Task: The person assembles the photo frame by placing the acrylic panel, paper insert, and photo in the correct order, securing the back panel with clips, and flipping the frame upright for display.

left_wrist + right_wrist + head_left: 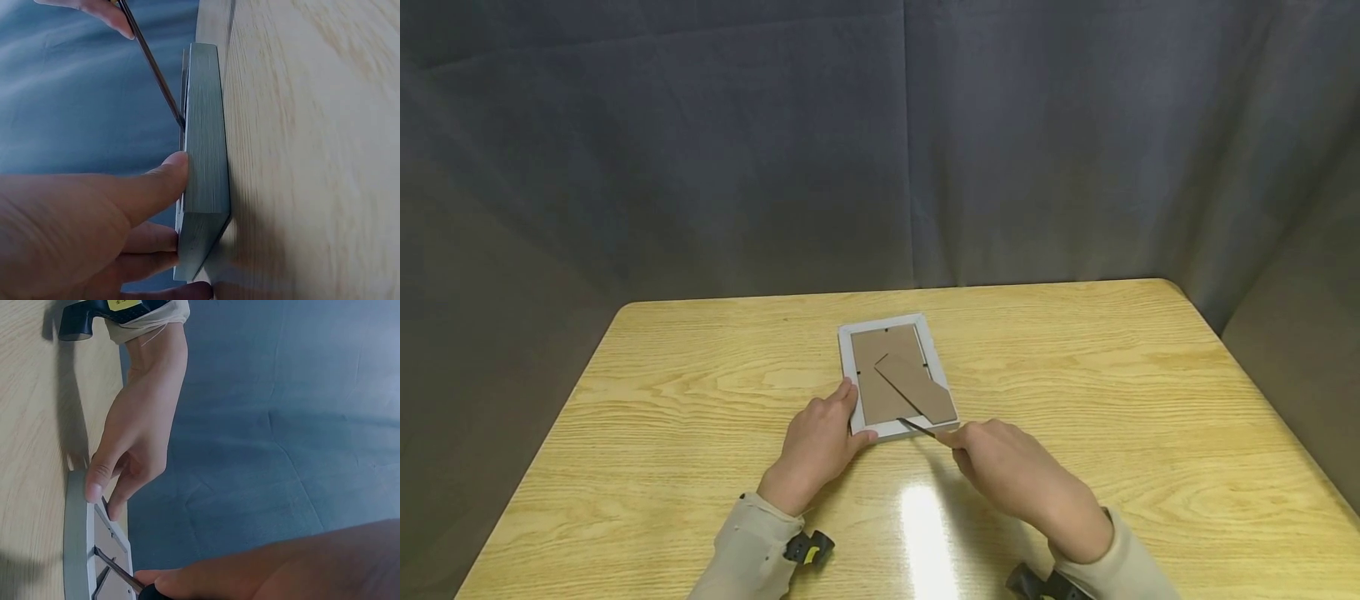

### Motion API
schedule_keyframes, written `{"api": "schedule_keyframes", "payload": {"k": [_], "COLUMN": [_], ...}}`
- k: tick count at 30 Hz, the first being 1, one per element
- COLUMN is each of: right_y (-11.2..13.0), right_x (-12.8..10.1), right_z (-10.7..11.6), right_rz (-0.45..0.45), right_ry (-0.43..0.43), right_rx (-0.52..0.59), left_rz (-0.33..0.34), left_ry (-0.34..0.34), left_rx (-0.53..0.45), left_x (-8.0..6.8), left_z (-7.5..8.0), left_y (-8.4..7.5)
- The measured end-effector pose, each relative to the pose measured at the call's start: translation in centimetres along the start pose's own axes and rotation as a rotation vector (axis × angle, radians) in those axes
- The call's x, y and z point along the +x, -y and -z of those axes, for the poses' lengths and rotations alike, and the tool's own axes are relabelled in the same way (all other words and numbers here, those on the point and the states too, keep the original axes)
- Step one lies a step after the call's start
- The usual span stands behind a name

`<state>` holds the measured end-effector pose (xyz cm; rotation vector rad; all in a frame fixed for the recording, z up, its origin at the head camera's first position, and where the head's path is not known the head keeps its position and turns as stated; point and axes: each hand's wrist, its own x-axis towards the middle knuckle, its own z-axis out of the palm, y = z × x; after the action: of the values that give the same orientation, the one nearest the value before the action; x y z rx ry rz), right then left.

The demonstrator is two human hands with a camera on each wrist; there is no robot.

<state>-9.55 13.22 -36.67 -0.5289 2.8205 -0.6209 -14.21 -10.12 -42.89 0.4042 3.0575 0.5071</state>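
Note:
A picture frame (934, 350) with a pale grey border lies face down on the table. Its brown backing board (872, 392) and brown easel leg (917, 387) face up. My left hand (817, 442) grips the near left corner, thumb on the near edge and fingers along the left side. From the right, my right hand (1015, 471) holds a screwdriver (119, 570) with a thin metal shaft and dark handle. The shaft's tip touches the near edge of the backing, where it meets the border. Small dark tabs (887, 330) show around the board.
The wood-grain table (700, 375) extends on both sides of the frame. Dark grey curtains (775, 167) stand behind it and at the sides. A black wrist device (808, 547) sits on the left sleeve, and another (1045, 586) on the right.

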Motion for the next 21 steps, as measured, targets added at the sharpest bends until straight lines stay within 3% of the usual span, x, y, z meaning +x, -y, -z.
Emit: {"api": "schedule_keyframes", "payload": {"k": [7,21], "right_y": [0.0,0.9], "right_x": [0.0,-0.2], "right_z": [-0.1,-0.6], "right_rz": [-0.007,-0.048], "right_ry": [0.009,-0.027], "right_rx": [0.013,-0.100], "left_rz": [-0.016,-0.019], "left_ry": [-0.005,-0.001], "left_rx": [-0.005,-0.001], "left_x": [0.0,0.1], "left_z": [0.0,-0.1], "left_y": [0.1,0.1]}}
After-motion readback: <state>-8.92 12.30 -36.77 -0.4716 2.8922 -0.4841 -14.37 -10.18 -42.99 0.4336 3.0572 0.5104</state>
